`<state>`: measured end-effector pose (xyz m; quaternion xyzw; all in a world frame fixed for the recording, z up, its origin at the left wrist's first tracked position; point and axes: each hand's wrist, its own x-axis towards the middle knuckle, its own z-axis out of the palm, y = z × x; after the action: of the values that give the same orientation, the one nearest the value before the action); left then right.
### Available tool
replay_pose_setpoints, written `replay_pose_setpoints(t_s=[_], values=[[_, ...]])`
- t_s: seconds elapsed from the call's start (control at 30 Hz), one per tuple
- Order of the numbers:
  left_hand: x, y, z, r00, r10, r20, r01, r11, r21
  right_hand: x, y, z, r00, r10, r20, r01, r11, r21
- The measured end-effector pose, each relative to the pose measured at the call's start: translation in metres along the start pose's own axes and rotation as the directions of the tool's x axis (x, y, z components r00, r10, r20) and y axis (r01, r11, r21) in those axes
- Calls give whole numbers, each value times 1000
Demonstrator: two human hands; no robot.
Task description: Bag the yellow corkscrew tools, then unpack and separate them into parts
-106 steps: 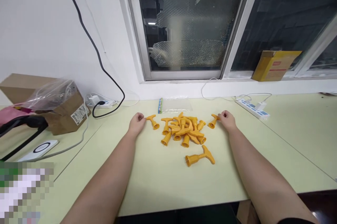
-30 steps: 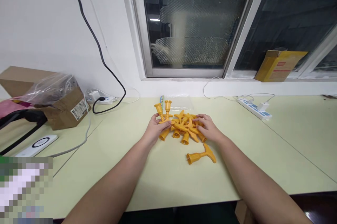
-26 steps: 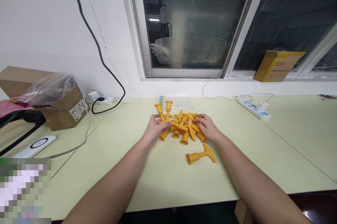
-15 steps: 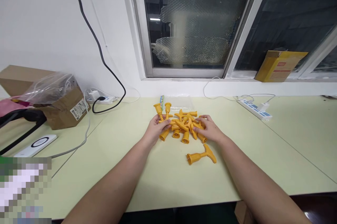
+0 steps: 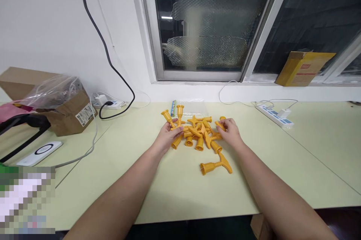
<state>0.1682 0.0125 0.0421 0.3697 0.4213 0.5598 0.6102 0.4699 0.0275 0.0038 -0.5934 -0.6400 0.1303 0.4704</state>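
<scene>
Several yellow plastic T-handled pieces with ribbed, flared cup ends lie in a heap (image 5: 199,143) on the table. At the heap's left edge, my left hand (image 5: 166,137) is closed around the handles of two of them; one cup (image 5: 179,110) points straight up, while another cup (image 5: 166,113) leans left. My right hand (image 5: 231,133) pinches one T-handled piece (image 5: 220,125) at the right side of the heap, its cup partly showing behind my fingers. Nearer to me, a single T-handled piece (image 5: 216,164) lies apart on its side.
Behind the heap lies a clear plastic bag (image 5: 191,107). A cardboard box (image 5: 67,114) and a white charging pad (image 5: 39,154) stand at left. Power strips (image 5: 275,116) with cables lie along the wall. A yellow carton (image 5: 304,70) leans on the window sill.
My right hand has moved slightly right and up, drawing a T-handled piece away from the heap. The left hand keeps its hold, with one cup now tilted further left.
</scene>
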Motion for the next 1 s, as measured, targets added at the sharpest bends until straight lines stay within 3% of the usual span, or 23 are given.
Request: replay_pose_setpoints(t_s=[0.1, 0.17, 0.27, 0.4, 0.47, 0.53, 0.77, 1.0], values=[[-4, 2, 4, 999, -35, 19, 35, 999, -41, -1, -11, -4, 984, -97, -149, 110, 991, 83], [-7, 3, 6, 997, -64, 44, 67, 994, -82, -7, -26, -3, 965, -206, -162, 224, 970, 100], [-13, 2, 11, 990, -82, 113, 94, 989, -114, -23, -53, 7, 911, -403, -91, 412, 901, 138], [-23, -1, 16, 940, -98, 326, 132, 988, -83, -44, -78, 30, 788, -614, 41, 592, 774, 223], [-27, -2, 18, 898, -117, 423, 159, 985, -64, -49, -82, 38, 759, -644, 96, 607, 753, 255], [-30, -2, 19, 877, -123, 464, 174, 982, -69, -51, -82, 42, 760, -636, 133, 591, 761, 267], [-31, -5, 20, 910, -122, 395, 143, 989, -24, -48, -85, 38, 738, -653, 169, 591, 747, 303], [-27, -6, 18, 909, -128, 397, 149, 989, -23, -46, -83, 32, 726, -651, 221, 586, 754, 296]])
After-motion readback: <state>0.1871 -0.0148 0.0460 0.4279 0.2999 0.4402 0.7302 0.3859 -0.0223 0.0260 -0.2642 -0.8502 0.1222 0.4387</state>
